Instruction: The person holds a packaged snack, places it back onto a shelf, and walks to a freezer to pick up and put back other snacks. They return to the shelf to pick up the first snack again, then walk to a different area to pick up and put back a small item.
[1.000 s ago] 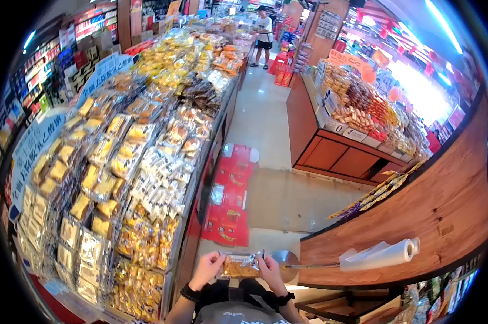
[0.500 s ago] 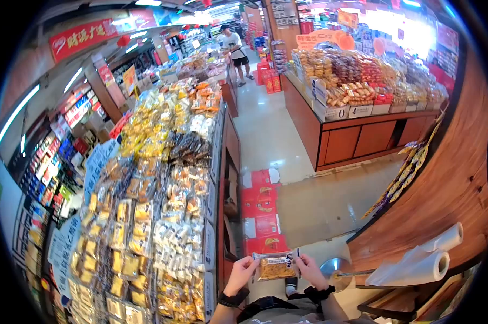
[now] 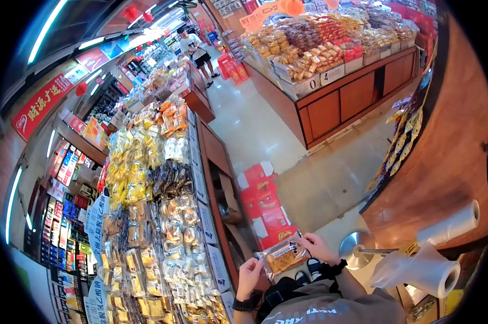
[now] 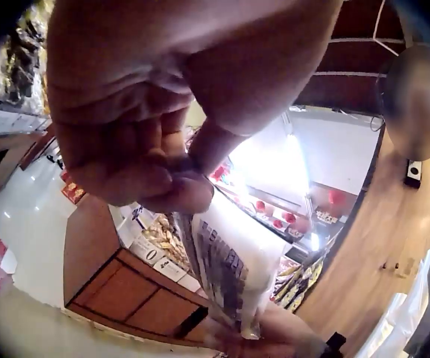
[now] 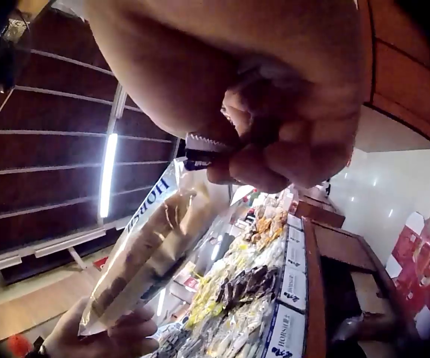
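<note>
Held between both hands is a clear plastic packet of bread [image 3: 283,259], with a browned crust and a printed label strip. My left hand [image 3: 249,276] pinches one end of it between thumb and curled fingers. At the other end my right hand [image 3: 321,250] pinches the crimped edge, whose zigzag cut shows in the right wrist view. There the bread packet [image 5: 144,246] slants down towards the left hand [image 5: 111,335], showing blue lettering on its film. The left wrist view sees the packet [image 4: 234,265] at a steep angle below the fingers.
Packaged breads [image 3: 146,254] fill a long display at left. A wooden stand [image 3: 336,113] with more packets stands ahead. At right are a wooden counter [image 3: 449,146], plastic bag rolls [image 3: 444,278] and a round metal disc [image 3: 357,249]. Red cardboard [image 3: 260,197] lies on the floor; a person [image 3: 195,51] stands beyond.
The head view has swung and tilted, so the displays sit differently in it. The bread packet, level before, now slants with its right end higher. Both hands keep hold of its ends.
</note>
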Available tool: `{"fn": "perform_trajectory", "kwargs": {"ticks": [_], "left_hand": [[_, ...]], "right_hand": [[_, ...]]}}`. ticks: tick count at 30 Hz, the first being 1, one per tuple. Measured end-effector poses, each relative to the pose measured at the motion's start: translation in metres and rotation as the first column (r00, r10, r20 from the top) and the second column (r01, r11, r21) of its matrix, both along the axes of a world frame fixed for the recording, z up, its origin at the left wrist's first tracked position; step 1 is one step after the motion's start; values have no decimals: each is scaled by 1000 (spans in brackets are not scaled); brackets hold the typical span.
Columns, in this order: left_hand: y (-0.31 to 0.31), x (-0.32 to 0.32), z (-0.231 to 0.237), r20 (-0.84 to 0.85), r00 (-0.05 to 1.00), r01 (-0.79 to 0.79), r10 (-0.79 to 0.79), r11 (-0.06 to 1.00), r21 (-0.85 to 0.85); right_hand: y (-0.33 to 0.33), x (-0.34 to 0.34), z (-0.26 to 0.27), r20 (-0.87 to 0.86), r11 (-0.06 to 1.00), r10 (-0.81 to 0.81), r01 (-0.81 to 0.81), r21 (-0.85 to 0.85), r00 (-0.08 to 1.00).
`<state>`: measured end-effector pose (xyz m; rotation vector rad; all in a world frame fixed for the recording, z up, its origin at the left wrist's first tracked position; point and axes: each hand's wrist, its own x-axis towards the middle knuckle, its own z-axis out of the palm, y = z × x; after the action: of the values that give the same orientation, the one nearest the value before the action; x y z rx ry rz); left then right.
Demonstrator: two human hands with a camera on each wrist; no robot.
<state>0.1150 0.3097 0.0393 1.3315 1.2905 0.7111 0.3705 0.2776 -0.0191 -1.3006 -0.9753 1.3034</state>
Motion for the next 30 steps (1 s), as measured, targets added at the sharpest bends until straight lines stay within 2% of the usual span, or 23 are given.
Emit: {"fn": "perform_trajectory", "kwargs": {"ticks": [4,10,15,16,18,19,20,22,25,26,28,30], "left_hand": [[14,11,-1,33,998,60,-59,998,-37],[45,22,-13,62,989,136,-134,990,-32],[80,18,-20,107,983,147,-147,989,8],[87,14,-17,97,987,129,-128,992,-8],[104,-1,-20,60,993,102,-106,992,76],[112,-10,-19,73,996,58,-60,998,38],[118,-14,0,122,992,10,-9,1000,-5],[136,-38,-7,84,996,-43,30,986,159],[160,-83,-20,128,988,-107,87,981,159],[164,-96,1,79,991,-120,106,972,202],[172,-127,0,104,982,-175,156,962,211],[172,-151,-5,126,961,-265,244,946,189]], "right_hand": [[5,10,-12,25,999,-16,17,-34,1000],[21,16,-26,-148,989,-134,123,-83,980],[54,20,-23,-55,988,-104,97,-117,993],[64,16,-28,-30,990,-82,78,-120,996],[82,9,-32,70,998,-5,9,-68,998],[94,0,-17,-14,996,31,-32,-83,999],[106,-7,-25,-11,992,85,-86,-97,996],[131,-25,-23,48,985,165,-163,-54,985],[167,-60,-10,97,960,280,-278,-36,955],[178,-75,-3,109,952,304,-306,1,946],[198,-111,11,137,934,354,-357,-2,925],[214,-139,14,112,921,375,-384,74,920]]}}
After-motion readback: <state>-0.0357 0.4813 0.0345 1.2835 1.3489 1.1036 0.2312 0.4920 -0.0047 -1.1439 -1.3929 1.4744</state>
